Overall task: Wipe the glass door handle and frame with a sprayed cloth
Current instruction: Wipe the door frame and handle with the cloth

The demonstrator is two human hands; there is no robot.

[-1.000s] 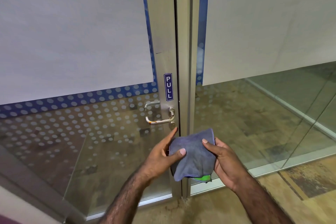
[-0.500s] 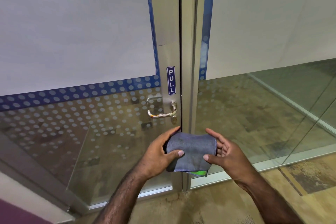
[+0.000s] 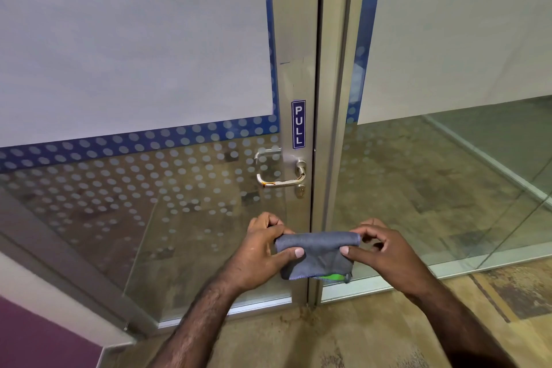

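both hands, left hand (image 3: 258, 251) and right hand (image 3: 385, 254), are pinching the folded grey cloth (image 3: 318, 255) at its ends, holding it below the door handle (image 3: 280, 172); no wiping is showing yet; handle and frame (image 3: 298, 39) are looking untouched, all remaining.

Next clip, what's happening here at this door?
A person stands at a glass door, gripping a folded grey-blue cloth with both hands: the left hand pinches its left end, the right hand its right end. The cloth is held below the metal door handle and in front of the door frame, touching neither. A PULL sticker sits just above the handle. Wiping has not yet begun.
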